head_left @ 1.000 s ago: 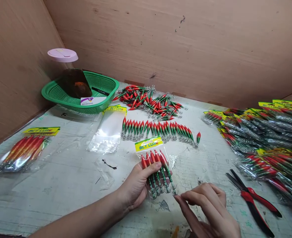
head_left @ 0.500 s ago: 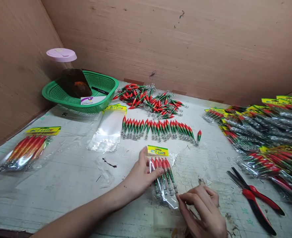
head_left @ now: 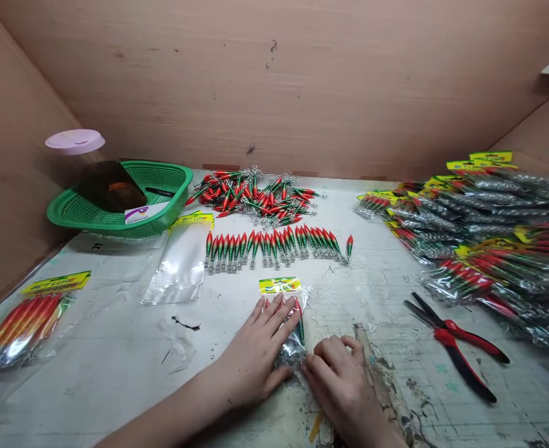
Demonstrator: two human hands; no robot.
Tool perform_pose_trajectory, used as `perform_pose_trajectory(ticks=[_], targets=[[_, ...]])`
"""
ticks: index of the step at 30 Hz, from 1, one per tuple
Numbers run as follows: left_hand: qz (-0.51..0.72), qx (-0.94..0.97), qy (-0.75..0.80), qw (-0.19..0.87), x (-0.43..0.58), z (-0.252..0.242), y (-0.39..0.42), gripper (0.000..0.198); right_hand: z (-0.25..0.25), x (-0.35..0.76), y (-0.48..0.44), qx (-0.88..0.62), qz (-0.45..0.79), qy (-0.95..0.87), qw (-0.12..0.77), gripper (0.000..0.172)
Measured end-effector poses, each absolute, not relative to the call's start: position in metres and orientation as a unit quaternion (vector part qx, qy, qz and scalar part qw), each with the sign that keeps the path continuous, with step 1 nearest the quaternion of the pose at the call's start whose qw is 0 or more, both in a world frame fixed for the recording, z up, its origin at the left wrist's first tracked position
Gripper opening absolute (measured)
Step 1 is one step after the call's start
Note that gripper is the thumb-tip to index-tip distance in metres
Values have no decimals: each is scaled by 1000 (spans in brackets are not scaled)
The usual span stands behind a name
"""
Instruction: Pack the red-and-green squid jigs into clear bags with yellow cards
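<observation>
A clear packet of red-and-green squid jigs (head_left: 301,323) with a yellow header card lies on the table in front of me. My left hand (head_left: 260,348) rests flat over it, fingers stretched out, hiding most of the jigs. At the packet's lower right corner, my right hand (head_left: 342,373) has its thumb and forefinger pinched together, seemingly on the plastic edge. Beyond the packet runs a row of loose squid jigs (head_left: 274,247), and behind that a heap of more jigs (head_left: 260,196).
Empty header bags (head_left: 174,267) lie left of the row, near a green basket (head_left: 166,214). A packet of orange jigs (head_left: 27,320) sits at far left. On the right are red-and-black pliers (head_left: 456,342) and a pile of filled packets (head_left: 484,230). The tabletop is torn near my right hand.
My left hand has gone from gripping the packet's left side to lying flat across it. The packet's lower end no longer stretches out toward me. The view has shifted rightward.
</observation>
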State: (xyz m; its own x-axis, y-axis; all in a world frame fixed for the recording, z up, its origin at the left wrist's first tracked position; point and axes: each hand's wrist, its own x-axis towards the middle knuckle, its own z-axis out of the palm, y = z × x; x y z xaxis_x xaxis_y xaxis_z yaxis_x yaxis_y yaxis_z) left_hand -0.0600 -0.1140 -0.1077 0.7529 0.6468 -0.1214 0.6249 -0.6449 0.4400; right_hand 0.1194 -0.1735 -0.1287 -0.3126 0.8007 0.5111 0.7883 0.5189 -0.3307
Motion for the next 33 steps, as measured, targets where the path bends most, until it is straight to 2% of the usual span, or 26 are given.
perform_pose_trajectory(ticks=[4, 6, 8, 10, 12, 15, 18, 22, 25, 29, 33], targets=[[41, 909, 362, 202, -62, -107, -117, 81, -123, 121, -171, -499, 3, -809, 310, 25], [74, 894, 398, 191, -67, -103, -124, 88, -118, 125, -174, -497, 11, -811, 309, 18], [110, 851, 470, 207, -75, -98, -136, 84, -112, 130, -181, -490, 46, -812, 314, 10], [122, 777, 545, 290, -81, -96, -149, 68, -108, 131, -190, -478, 124, -811, 313, 8], [131, 679, 582, 429, -83, -98, -160, 60, -108, 126, -198, -462, 223, -804, 300, 13], [206, 517, 571, 603, -79, -106, -170, 65, -116, 109, -204, -443, 317, -790, 282, 16], [275, 408, 557, 669, -74, -111, -172, 68, -125, 92, -201, -458, 340, -771, 282, 14], [287, 374, 560, 681, -73, -110, -172, 72, -127, 84, -195, -496, 369, -747, 245, 8], [291, 377, 564, 675, -73, -109, -172, 72, -125, 82, -193, -518, 381, -736, 213, 14], [293, 392, 564, 665, -72, -112, -173, 70, -126, 81, -191, -522, 384, -733, 207, 18], [300, 408, 575, 642, -69, -116, -176, 63, -119, 85, -192, -492, 403, -738, 228, 15]])
